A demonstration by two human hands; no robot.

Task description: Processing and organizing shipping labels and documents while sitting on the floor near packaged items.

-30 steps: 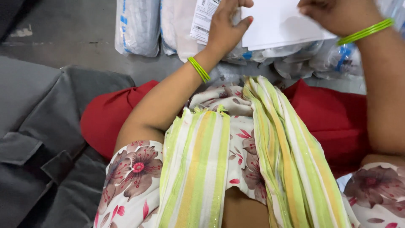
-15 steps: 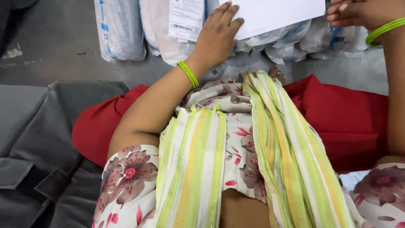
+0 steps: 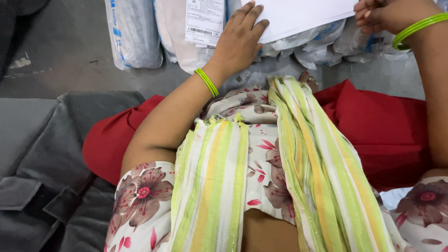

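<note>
My left hand lies flat, fingers together, on the lower left corner of a white sheet of paper at the top of the view. My right hand pinches the sheet's right edge between fingers and thumb. Each wrist wears green bangles. The paper rests over a heap of white and clear plastic parcels; one parcel carries a printed label. A green and yellow striped scarf hangs down my front over a floral garment.
Another plastic-wrapped parcel stands on the grey floor at upper left. A dark grey padded bag lies at left. Red cloth covers my legs, with toes showing beyond it.
The view has tilted so both hands and the paper sit nearer the top edge. My left hand has flattened onto the sheet's corner; my right hand still grips its edge.
</note>
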